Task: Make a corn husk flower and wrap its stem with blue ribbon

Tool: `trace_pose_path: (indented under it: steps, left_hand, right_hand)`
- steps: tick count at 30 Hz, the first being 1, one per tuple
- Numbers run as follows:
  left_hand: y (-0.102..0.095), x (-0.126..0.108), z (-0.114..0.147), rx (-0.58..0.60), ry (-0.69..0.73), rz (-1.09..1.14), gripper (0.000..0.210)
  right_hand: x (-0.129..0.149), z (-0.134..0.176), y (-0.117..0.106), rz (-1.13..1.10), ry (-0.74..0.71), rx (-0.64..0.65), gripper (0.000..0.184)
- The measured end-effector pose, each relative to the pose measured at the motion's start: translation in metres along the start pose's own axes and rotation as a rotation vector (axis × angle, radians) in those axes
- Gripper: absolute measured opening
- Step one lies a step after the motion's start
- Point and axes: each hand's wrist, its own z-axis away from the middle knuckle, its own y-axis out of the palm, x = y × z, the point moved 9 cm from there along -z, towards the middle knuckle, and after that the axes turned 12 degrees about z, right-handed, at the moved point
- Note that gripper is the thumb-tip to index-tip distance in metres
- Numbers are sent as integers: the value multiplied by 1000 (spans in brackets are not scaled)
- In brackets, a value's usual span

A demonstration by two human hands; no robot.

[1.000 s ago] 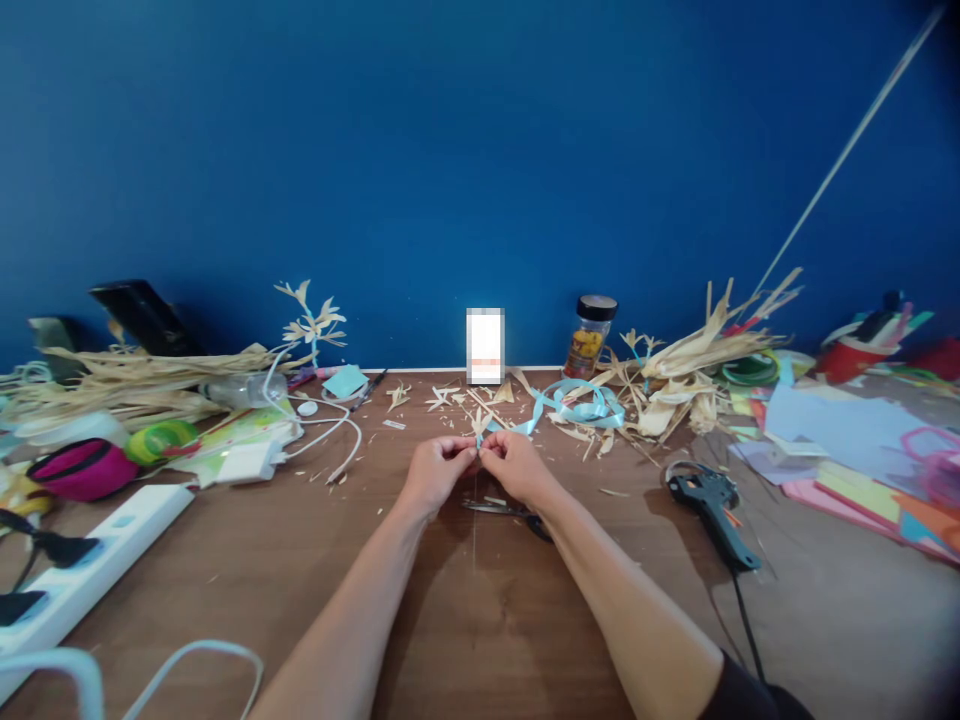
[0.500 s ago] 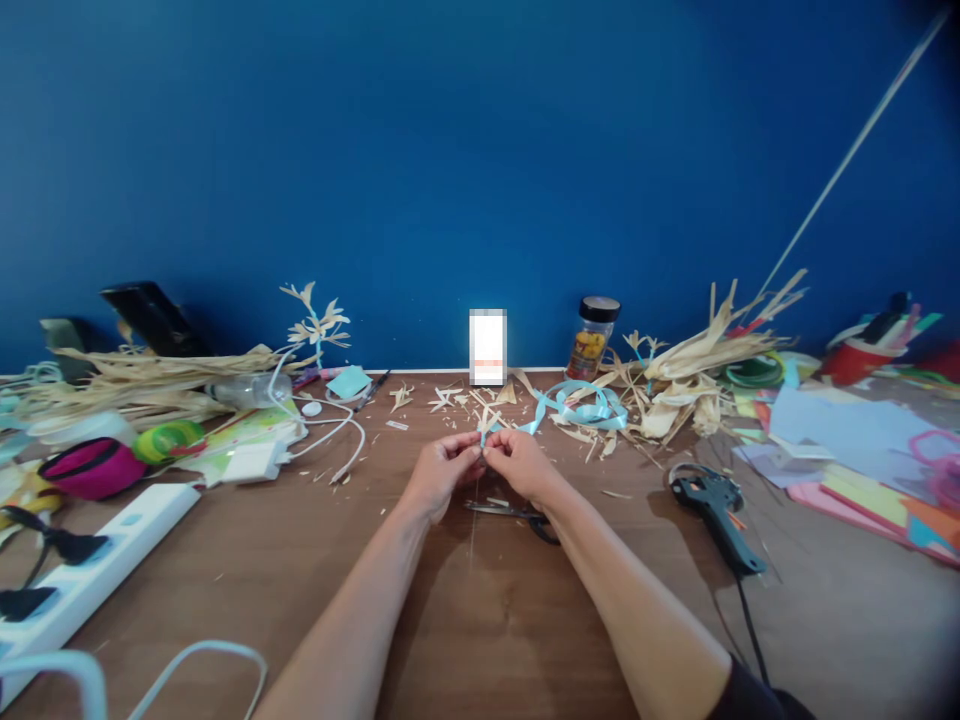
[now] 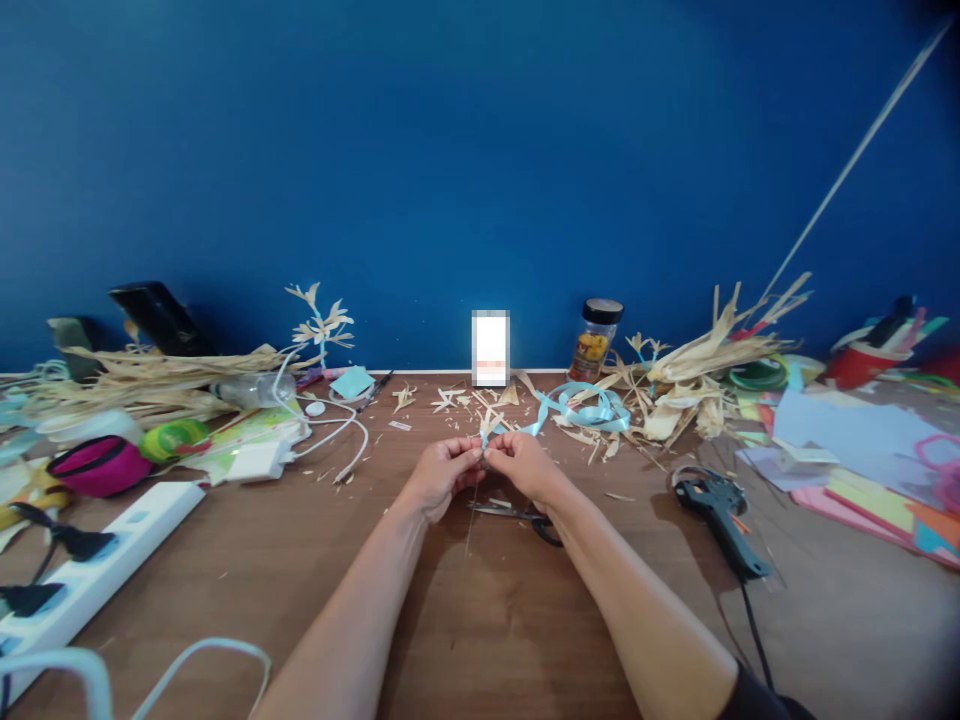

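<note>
Between my hands stands a small corn-husk flower (image 3: 489, 421) on a thin wire stem wrapped near its top in light blue ribbon. My left hand (image 3: 442, 474) pinches this stem between thumb and fingertips. Close against it, my right hand (image 3: 527, 466) is closed in a pinch on the same ribbon-wrapped spot. Below the fingers a thin wire end (image 3: 470, 530) sticks out toward me. From the stem, blue ribbon (image 3: 592, 408) trails behind my right hand to a loose coil. Scissors (image 3: 499, 508) lie under my right wrist, their handles partly hidden.
Husk scraps (image 3: 450, 399) litter the table behind my hands. A glue gun (image 3: 720, 520) lies at right, a jar (image 3: 595, 340) by the wall. A finished-looking husk sprig (image 3: 322, 325) stands left, beyond white cables. A power strip (image 3: 97, 570) sits at near left.
My fingers stay pinched at the stem with only a slight shift. The wire end below them has tilted a little. The whole view has moved slightly.
</note>
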Motion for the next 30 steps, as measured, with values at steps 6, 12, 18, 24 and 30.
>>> trace_pose_path:
  steps: [6, 12, 18, 24, 30]
  left_hand:
    - [3, 4, 0, 57, -28, 73, 27]
    - [2, 5, -1, 58, -36, 111, 25]
    - [-2, 3, 0, 30, -47, 74, 24]
    - [-3, -1, 0, -1, -16, 3, 22]
    - [-2, 1, -2, 17, 6, 12, 26]
  right_hand:
    - [1, 2, 3, -57, 17, 44, 12]
    - [2, 3, 2, -81, 31, 52, 14]
    - [-1, 3, 3, -52, 39, 59, 15]
    - [-5, 1, 2, 18, 40, 40, 17]
    - [-4, 1, 0, 27, 48, 29, 16]
